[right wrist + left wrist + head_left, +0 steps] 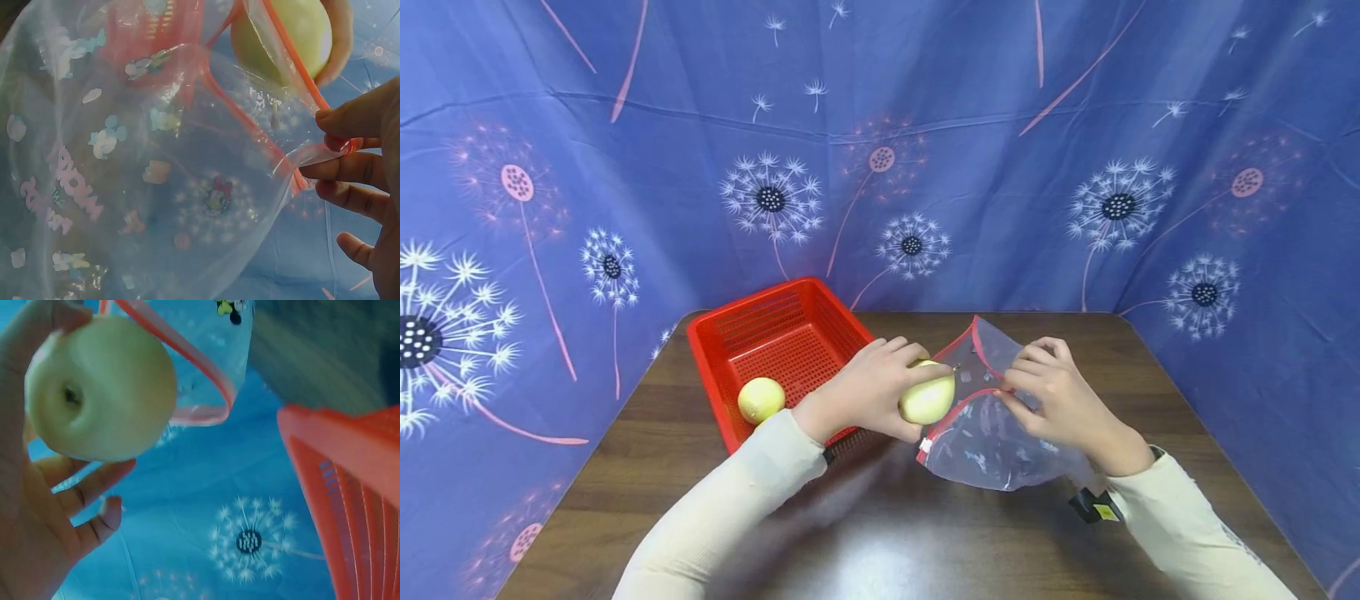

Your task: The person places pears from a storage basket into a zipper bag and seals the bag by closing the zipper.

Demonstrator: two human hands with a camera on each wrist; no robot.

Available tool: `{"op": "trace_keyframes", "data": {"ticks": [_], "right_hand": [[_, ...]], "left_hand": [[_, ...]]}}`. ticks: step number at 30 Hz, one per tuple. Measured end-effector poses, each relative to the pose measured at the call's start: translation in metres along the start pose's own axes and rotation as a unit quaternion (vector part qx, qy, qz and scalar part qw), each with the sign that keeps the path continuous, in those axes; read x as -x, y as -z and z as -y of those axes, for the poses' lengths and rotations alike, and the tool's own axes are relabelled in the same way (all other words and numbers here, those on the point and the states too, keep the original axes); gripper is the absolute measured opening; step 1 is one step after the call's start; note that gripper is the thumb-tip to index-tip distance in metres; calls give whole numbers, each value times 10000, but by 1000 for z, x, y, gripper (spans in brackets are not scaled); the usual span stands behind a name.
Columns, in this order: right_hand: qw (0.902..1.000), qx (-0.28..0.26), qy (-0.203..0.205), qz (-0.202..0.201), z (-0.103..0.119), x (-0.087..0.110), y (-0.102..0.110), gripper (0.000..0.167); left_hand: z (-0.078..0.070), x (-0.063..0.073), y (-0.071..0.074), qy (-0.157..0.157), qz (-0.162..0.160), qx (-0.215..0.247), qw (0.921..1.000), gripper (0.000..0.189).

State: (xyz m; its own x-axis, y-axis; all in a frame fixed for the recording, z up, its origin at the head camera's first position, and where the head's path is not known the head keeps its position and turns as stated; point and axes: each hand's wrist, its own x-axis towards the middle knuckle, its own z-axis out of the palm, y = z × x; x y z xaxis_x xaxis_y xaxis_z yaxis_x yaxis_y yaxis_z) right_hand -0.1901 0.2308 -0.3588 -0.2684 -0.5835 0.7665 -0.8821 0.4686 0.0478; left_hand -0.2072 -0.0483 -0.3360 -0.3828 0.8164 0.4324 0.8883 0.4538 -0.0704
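My left hand (887, 383) grips a pale yellow-green apple (927, 393) between thumb and fingers, right at the mouth of a clear zip bag (1000, 450). The dimpled end of the apple (100, 394) faces the left wrist camera. With thumb and fingertips my right hand (1052, 392) pinches the bag's red-edged rim at its right end, and the mouth gapes toward the apple. Printed cartoon figures cover the bag (144, 175) in the right wrist view. A second yellow-green apple (762, 400) lies in the red plastic basket (707, 333).
The basket stands at the back left of the brown wooden table (632, 500), tilted toward the front left. A blue curtain with dandelion prints (1000, 200) hangs around the table's back and sides. A small black piece with a yellow label (1093, 506) shows beneath the right wrist.
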Motion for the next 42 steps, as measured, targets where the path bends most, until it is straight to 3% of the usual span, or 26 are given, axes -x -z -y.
{"op": "trace_keyframes", "data": {"ticks": [4,8,15,20,26,32,37,42], "right_hand": [[9999,-62,-23,105,5,-2,-1,40],[9997,-166,55,149,9,-5,-4,37],[9990,-257,345,-118,12,-7,-6,33],[9982,-372,404,-259,11,-9,-3,33],[9977,-469,418,-264,11,-9,0,32],[9970,-493,419,-417,9,-7,0,31],[9964,-507,390,-555,6,-6,1,31],[9963,-488,385,-592,4,-7,4,30]], "left_hand": [[-4,-6,-6,25,98,-58,9999,66],[-5,-7,-17,168,319,-157,9992,66],[-8,-6,-30,314,617,-484,9964,63],[-10,-2,-35,683,1004,-850,9889,69],[-13,0,-35,1317,1299,-1188,9755,76],[-17,3,-29,1702,1239,-1465,9665,87],[-18,4,-23,1828,1052,-1691,9628,88],[-17,5,-23,1846,1300,-1702,9592,96]]}}
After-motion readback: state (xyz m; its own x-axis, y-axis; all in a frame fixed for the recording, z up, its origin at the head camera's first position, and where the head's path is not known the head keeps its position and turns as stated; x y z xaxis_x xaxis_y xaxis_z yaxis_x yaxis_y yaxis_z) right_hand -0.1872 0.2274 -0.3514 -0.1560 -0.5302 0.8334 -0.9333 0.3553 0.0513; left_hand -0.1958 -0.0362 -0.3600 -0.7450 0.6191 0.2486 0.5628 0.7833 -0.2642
